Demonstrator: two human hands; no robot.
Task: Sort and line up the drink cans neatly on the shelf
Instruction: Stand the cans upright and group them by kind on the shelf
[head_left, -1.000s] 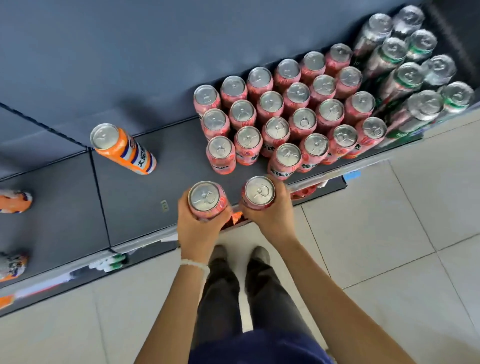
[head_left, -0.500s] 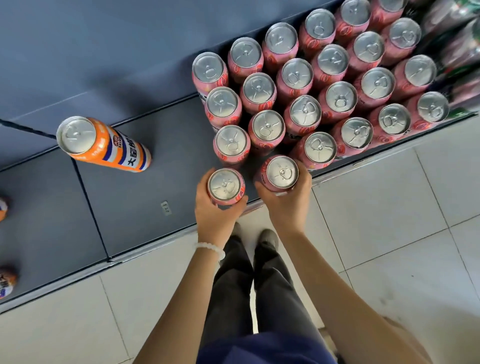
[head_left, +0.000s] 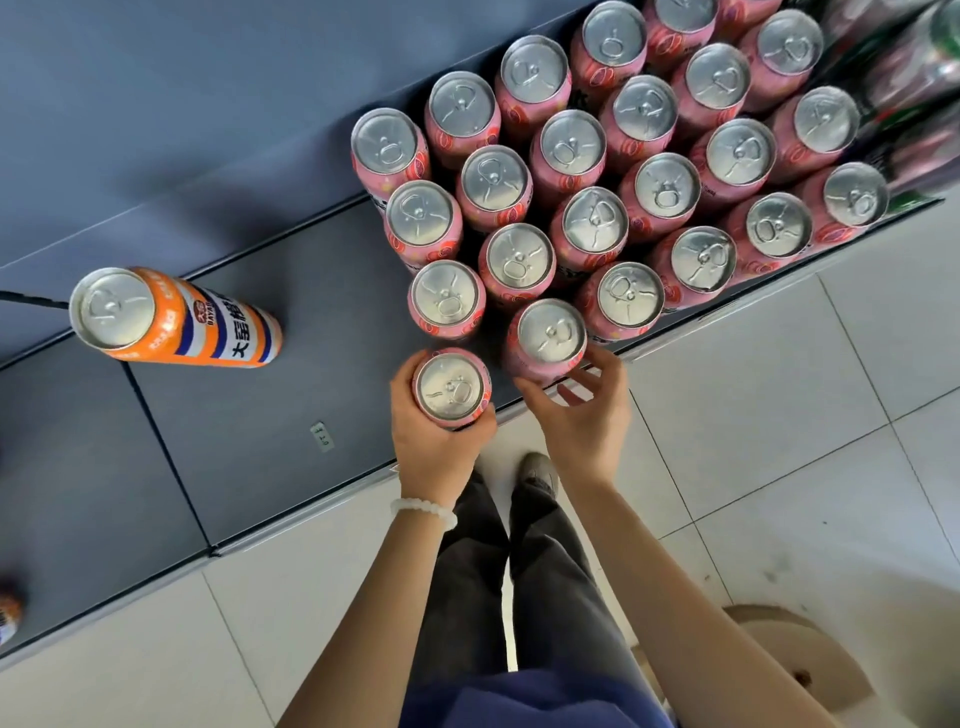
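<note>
Several pink drink cans stand in diagonal rows on the dark grey shelf (head_left: 249, 415). My left hand (head_left: 431, 441) grips one pink can (head_left: 451, 387) at the shelf's front edge, at the left end of the block. My right hand (head_left: 582, 415) hovers with spread, relaxed fingers just below another pink can (head_left: 550, 332), which stands at the front of the neighbouring row; the fingertips are near its side. A tall orange, white and blue can (head_left: 171, 317) stands alone to the left.
Green-labelled cans (head_left: 924, 78) fill the shelf's far right, blurred. Another orange can (head_left: 8, 616) shows at the left frame edge. Bare shelf lies between the orange can and the pink block. Below are a tiled floor, my legs and a beige round object (head_left: 789, 660).
My right hand has let go of its pink can, which now stands in the front row. My left hand still holds its can. The view has moved closer to the shelf.
</note>
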